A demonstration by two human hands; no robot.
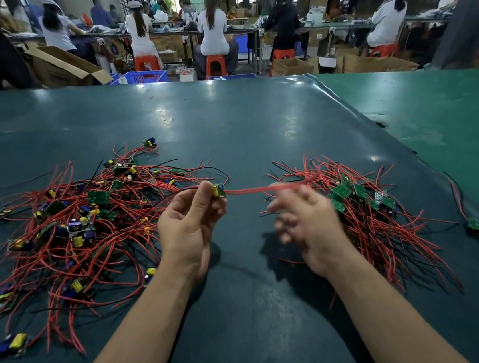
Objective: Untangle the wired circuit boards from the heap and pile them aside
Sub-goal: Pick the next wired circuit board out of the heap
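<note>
Head view: left hand (190,222) pinches a board (218,191) over bare table (242,139); right hand (302,219) blurred, grip unclear.

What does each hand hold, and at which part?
The left hand pinches a circuit board by its body. The right hand is blurred; whether it grips the board's red wires cannot be told.

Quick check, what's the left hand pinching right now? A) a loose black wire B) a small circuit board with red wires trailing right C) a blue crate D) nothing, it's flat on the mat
B: the left hand pinches a small circuit board at its fingertips, and its red wires run right toward the blurred right hand.
</note>
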